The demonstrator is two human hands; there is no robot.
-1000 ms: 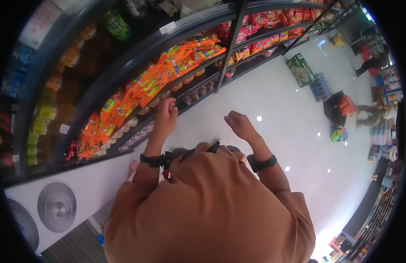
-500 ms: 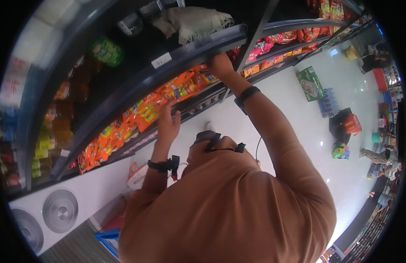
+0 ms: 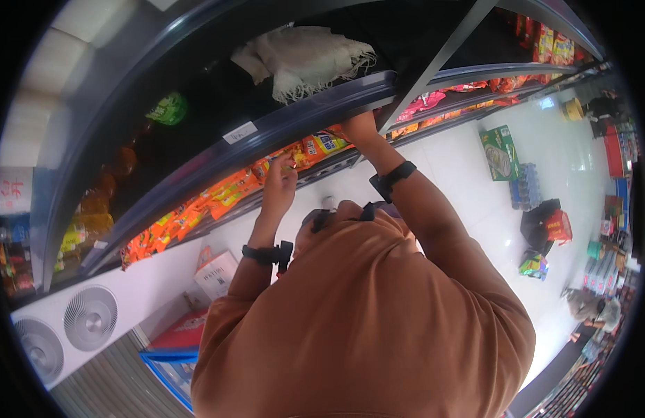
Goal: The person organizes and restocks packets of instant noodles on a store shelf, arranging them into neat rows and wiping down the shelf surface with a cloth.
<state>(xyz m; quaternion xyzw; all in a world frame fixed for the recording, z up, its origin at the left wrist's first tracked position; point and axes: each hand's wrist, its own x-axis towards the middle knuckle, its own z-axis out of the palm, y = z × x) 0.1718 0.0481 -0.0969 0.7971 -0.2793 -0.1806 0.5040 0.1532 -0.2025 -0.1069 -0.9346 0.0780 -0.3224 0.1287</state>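
Orange snack packets (image 3: 228,189) fill a long row on the shelf in front of me. My left hand (image 3: 279,187) is raised at the front of this row, fingers loosely bent and apart, with nothing visible in it. Farther right, my right hand (image 3: 359,128) reaches in under the dark edge of the shelf above (image 3: 301,115), beside the packets at the row's right end. That edge and the shadow hide its fingers, so I cannot tell whether it grips anything. Black bands circle both my wrists.
A grey fringed cloth (image 3: 312,63) and a green container (image 3: 168,109) sit on the upper shelf. A slanted metal post (image 3: 434,66) stands just right of my right hand. Behind on the white floor are a green box (image 3: 500,153), bottle packs (image 3: 525,187) and bags (image 3: 559,227).
My left hand has shifted slightly right and up along the packets, its fingers more bent. The right hand remains under the shelf edge. The whole view has tilted a little.
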